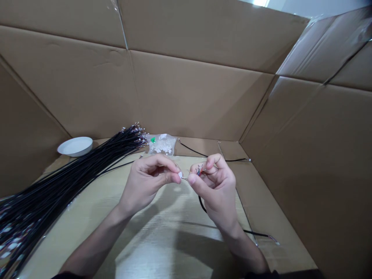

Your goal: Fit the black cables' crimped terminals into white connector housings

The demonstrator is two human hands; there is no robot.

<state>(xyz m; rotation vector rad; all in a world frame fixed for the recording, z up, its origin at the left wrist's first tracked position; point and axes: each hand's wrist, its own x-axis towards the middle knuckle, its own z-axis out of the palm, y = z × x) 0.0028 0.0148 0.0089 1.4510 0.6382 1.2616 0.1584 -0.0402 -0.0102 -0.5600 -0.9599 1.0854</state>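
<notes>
Left grip (147,179) on small white connector (180,174)

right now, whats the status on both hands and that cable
Left hand pinching white connector. Right hand holding black cable at its colored wires. Cable bundle off left, not in the way.

The left hand (148,182) pinches a connector (180,175) just beside the right hand (216,186), which holds a black cable (201,202) by its coloured wires (199,169). Beyond lies a bag (172,140); leftward, a cable bundle (87,170) and a dish (74,145).
</notes>
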